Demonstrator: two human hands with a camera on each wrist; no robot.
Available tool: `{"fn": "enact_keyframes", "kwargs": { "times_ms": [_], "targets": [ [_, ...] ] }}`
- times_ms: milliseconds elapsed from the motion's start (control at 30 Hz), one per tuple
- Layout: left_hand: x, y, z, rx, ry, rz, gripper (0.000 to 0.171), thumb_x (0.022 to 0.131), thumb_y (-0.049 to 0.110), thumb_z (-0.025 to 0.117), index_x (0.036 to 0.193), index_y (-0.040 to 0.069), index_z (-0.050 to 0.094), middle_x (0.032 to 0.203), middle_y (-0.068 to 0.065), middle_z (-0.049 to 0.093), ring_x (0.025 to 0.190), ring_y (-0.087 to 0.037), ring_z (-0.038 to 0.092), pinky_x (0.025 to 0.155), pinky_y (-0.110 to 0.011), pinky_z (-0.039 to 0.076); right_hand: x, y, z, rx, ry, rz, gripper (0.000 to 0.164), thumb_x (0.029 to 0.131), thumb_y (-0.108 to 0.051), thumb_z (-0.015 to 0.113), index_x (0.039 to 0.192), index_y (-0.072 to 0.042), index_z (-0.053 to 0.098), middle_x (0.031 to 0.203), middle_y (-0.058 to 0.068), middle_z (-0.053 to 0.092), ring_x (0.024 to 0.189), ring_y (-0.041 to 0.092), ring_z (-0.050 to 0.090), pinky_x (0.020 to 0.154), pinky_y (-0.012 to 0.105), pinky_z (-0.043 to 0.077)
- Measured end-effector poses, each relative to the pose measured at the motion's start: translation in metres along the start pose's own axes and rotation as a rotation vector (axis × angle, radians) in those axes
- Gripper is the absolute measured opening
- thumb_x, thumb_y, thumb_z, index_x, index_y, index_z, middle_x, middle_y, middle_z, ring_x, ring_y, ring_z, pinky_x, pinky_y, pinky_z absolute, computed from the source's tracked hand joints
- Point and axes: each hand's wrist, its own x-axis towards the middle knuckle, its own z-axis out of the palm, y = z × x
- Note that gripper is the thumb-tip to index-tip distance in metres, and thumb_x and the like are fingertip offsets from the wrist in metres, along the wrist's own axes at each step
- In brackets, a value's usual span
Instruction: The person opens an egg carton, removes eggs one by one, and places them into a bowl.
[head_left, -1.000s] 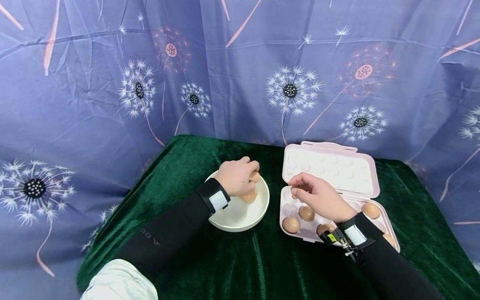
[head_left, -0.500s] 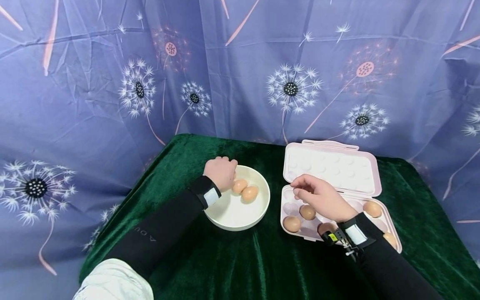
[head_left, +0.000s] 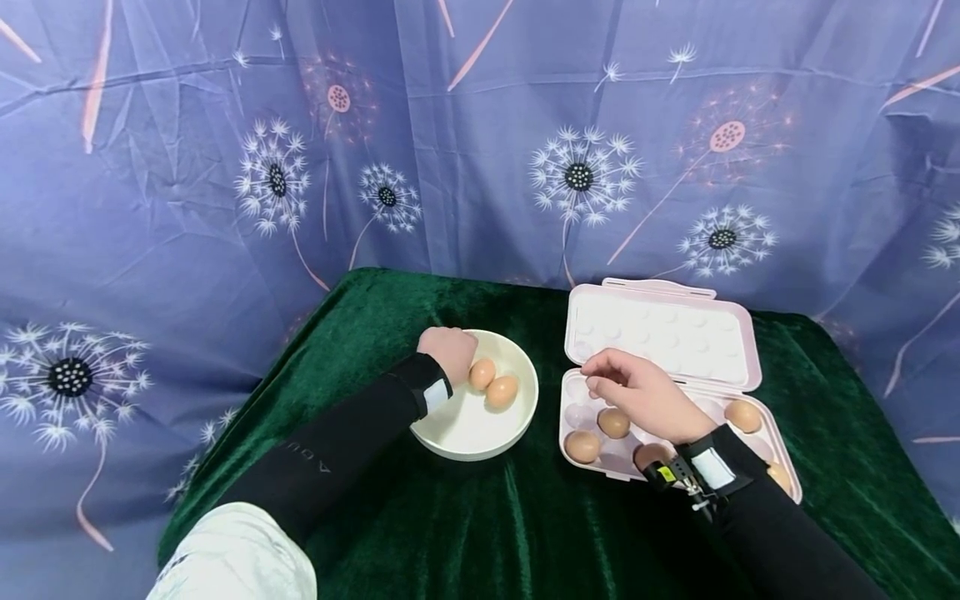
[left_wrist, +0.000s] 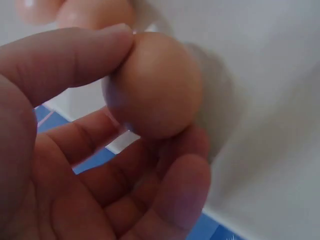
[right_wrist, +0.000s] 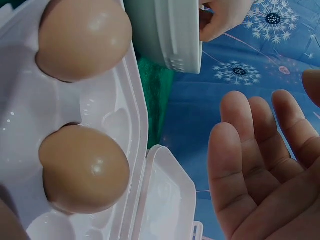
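Note:
My left hand (head_left: pixel 450 354) reaches over the left rim of a round cream bowl (head_left: pixel 468 433). In the left wrist view it pinches a brown egg (left_wrist: pixel 155 85) between thumb and fingers, low inside the bowl. The head view hides that egg behind the hand. Two other brown eggs, a smaller-looking one (head_left: pixel 482 374) and one just right of it (head_left: pixel 502 392), lie together on the bowl's floor. Over a pale pink egg box (head_left: pixel 618 462), my right hand (head_left: pixel 637 392) hovers with relaxed fingers and nothing in them. The brown egg nearest it (head_left: pixel 613 422) sits in a cup below.
More brown eggs, such as the front left one (head_left: pixel 582 447) and the right one (head_left: pixel 743 416), sit in the box. Its lid (head_left: pixel 667 337) lies back, open. Green velvet cloth (head_left: pixel 480 533) covers the table, with a blue dandelion-print curtain (head_left: pixel 480 167) behind.
My left hand has moved left from above the bowl's middle to its left rim, uncovering the two eggs there, and has lately dipped a little. The right hand has stayed in place.

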Motion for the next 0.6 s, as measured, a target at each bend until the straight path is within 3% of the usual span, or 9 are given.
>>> {"fn": "enact_keyframes", "kwargs": {
  "times_ms": [200,600],
  "targets": [
    [-0.0047,0.0055,-0.0025,-0.025,0.003,0.020,0.014,0.099,0.011,0.061,0.086,0.017,0.066,0.082,-0.002,0.067,0.075,-0.021,0.067,0.064,-0.039,0.055,-0.0003,0.0000,-0.0004,-0.008,0.013,-0.003,0.013,0.103,-0.019,0.061,0.114,-0.017,0.067,0.099,-0.002,0.068,0.089,0.017,0.065,0.081,0.028,0.050],
    [-0.0091,0.0063,0.0025,-0.075,0.072,0.034,0.008,0.099,0.012,0.062,0.099,0.017,0.069,0.093,-0.003,0.069,0.087,-0.023,0.068,0.072,-0.042,0.056,-0.0021,0.0015,-0.0012,0.007,0.005,-0.005,0.015,0.102,-0.017,0.061,0.116,-0.014,0.067,0.103,-0.002,0.067,0.091,0.016,0.066,0.083,0.027,0.050]
  ]
}}
